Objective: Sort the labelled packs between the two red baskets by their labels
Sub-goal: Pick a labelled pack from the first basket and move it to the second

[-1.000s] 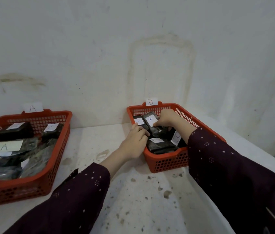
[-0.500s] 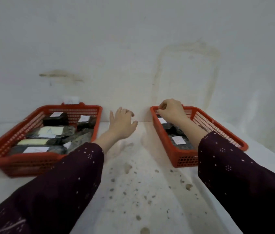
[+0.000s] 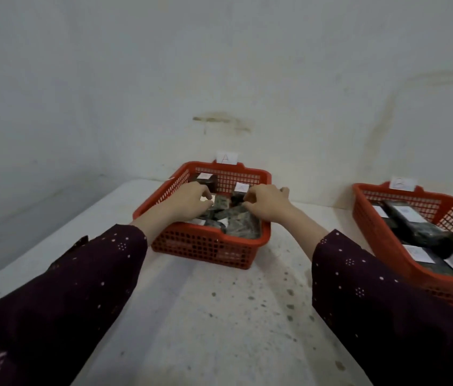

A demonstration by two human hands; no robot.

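- Both hands are now reaching into the basket marked A. Half a second ago the left hand was spread open in the air between the baskets, and the right hand was hovering over the basket marked B.
- The view is also sitting further left than before, so the basket marked A is lying in the middle and the basket marked B is running off the right edge.
- The left hand is curling its fingers down onto the dark packs in the left half of the basket marked A. Blur is hiding whether it is gripping one or only touching them.
- The right hand is bending its fingers over the packs in the right half of the same basket. Whether it is pinching anything cannot be told either.
- Two more labelled packs are sitting at the back of that basket, a back-left pack and, just beyond the right hand, a back-right pack with a white label.
- A white card with a red A is standing at the far rim of that basket.
- Several dark packs with white labels are lying in the basket marked B, well apart from both hands.
- Both baskets are resting on a speckled white table against a stained white wall.
- Dark dotted sleeves are covering both forearms.
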